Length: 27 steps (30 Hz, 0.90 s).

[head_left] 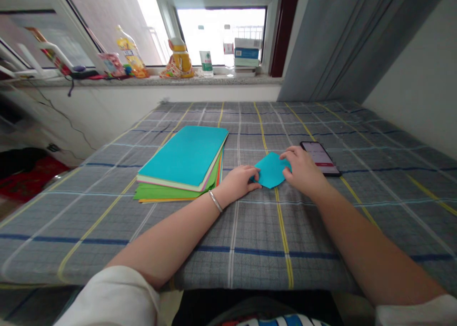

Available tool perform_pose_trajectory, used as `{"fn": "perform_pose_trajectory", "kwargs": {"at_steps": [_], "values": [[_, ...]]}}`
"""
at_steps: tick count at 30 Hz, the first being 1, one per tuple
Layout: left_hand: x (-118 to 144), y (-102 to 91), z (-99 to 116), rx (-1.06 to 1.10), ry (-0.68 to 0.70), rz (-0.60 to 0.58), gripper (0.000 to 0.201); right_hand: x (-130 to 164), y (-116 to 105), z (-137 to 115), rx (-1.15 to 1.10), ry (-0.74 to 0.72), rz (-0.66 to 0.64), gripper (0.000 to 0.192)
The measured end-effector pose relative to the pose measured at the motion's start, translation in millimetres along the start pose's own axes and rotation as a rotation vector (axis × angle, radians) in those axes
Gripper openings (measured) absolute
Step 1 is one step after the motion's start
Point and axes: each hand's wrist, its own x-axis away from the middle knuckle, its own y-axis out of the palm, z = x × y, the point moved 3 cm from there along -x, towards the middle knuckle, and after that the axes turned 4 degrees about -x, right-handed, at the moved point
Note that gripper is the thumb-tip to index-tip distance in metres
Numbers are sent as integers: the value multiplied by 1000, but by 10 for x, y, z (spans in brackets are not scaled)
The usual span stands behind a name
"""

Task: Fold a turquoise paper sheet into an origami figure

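Observation:
A small piece of folded blue paper (270,171) lies on the plaid cloth, with several straight edges and angled corners. My left hand (240,183) pinches its left corner between thumb and fingers; a silver bangle circles that wrist. On the other side, my right hand (303,170) has its thumb and curled fingers closed about the paper's right edge. A stack of coloured paper (185,154) sits to the left, blue sheets on top and green and orange ones beneath. Just beyond my right hand rests a phone (319,155) with its screen lit.
The plaid cloth (200,264) covers the whole surface before me. Along the window sill (228,81) stand an orange drink bottle (132,52), a yellow flask (180,59), a white-green tube (206,62) and stacked boxes (247,52). A grey curtain (321,40) hangs at the right.

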Motion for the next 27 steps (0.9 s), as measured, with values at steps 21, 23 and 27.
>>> {"fn": "perform_pose_trajectory", "kwargs": {"at_steps": [21,23,27], "values": [[-21,-20,-52,-169,-97,82,4,-32,16,359,-236,301,110,10],[-22,-33,-72,-161,-198,131,5,-26,-44,278,-273,301,116,8],[-28,-65,-184,-36,-384,212,6,-8,-59,52,-294,13,-47,13]]}}
